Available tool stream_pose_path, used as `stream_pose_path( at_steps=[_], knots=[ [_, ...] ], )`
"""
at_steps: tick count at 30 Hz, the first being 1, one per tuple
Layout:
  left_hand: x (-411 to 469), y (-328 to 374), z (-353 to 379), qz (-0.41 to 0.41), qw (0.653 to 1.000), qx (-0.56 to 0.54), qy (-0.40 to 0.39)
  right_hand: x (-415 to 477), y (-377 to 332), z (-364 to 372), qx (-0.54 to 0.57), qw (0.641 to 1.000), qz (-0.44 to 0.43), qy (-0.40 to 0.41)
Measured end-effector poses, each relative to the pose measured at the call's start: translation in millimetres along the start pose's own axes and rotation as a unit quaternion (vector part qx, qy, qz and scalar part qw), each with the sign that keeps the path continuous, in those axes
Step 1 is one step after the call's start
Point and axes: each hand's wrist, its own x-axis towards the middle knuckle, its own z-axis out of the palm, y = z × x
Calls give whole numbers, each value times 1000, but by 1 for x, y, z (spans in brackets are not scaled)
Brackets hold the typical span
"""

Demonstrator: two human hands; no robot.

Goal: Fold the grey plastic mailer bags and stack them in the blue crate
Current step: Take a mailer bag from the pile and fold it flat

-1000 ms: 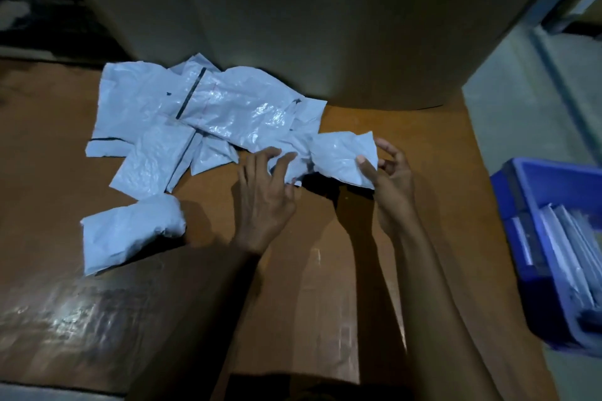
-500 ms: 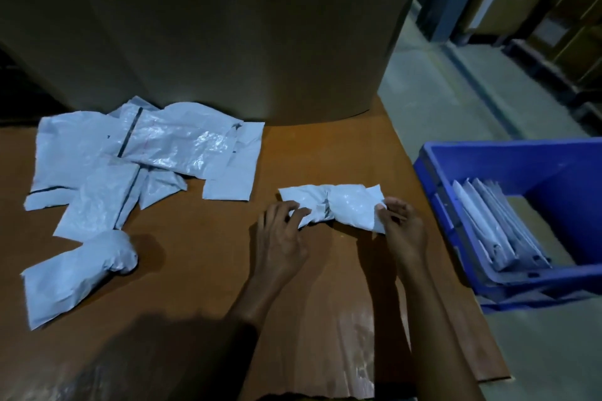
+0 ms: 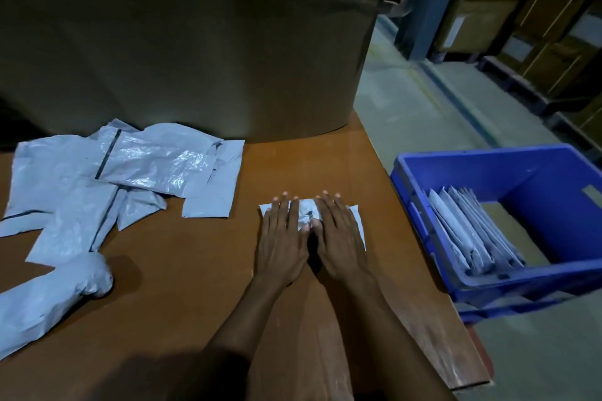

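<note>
Head view: mailer bag (image 3: 304,214) flat on table (image 3: 195,270).
Left hand (image 3: 280,244): fingers straight, pressing it.
Right hand (image 3: 340,241): likewise (thumbs nearly touching).

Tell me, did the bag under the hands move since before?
Yes. The mailer bag slid right, away from the pile of mailer bags, toward the blue crate.

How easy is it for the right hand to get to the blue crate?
Probably easy, yes. The right hand lies flat on the bag, and the blue crate stands just to its right, beside the table, open on top, with nothing between them.
</note>
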Motion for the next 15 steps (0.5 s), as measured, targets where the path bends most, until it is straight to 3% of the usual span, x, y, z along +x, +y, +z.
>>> stream_pose_path(
  at_steps=[7,15],
  knots=[
    [7,-43,-8,90,994,55,-39,13,18,-12,-60,997,-2,-55],
    [24,22,-8,28,998,-59,-2,18,18,-15,-64,996,9,-67]
  ],
)
